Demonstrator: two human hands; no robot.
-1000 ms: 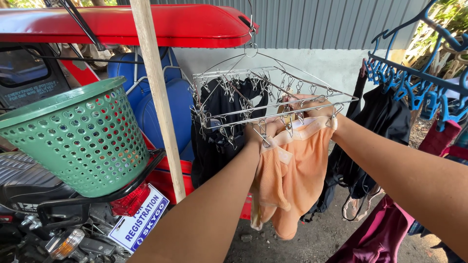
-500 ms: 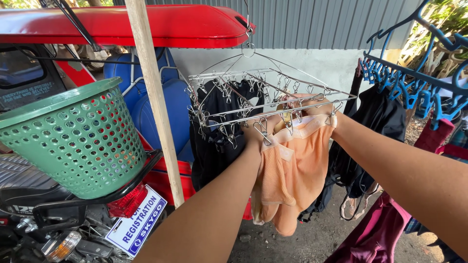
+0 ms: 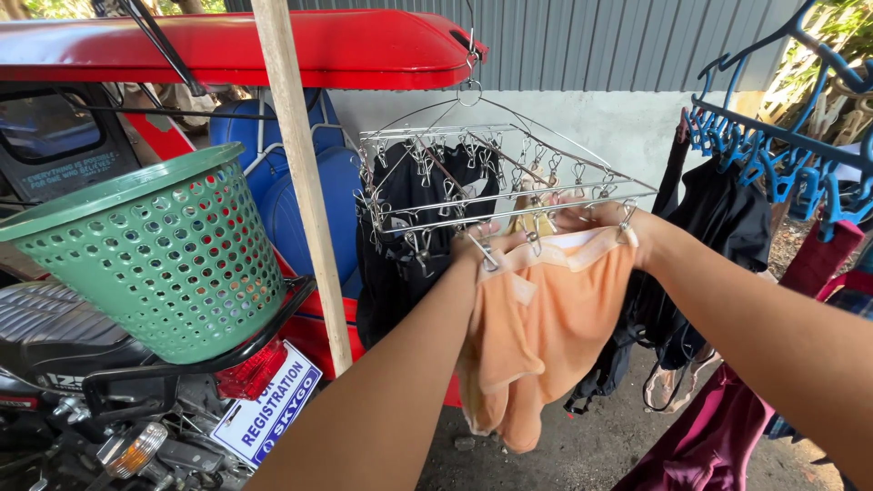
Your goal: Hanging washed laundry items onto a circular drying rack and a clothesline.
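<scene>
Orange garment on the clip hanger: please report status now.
Both hands, left hand and right hand, grip orange garment waistband at metal clip hanger. Black clothes alongside.

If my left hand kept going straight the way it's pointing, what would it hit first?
Probably the metal clip rack: the left hand holds the orange garment just under the front rail, pointing up and forward. Dark clothes hang beyond; depth is unclear.
</scene>
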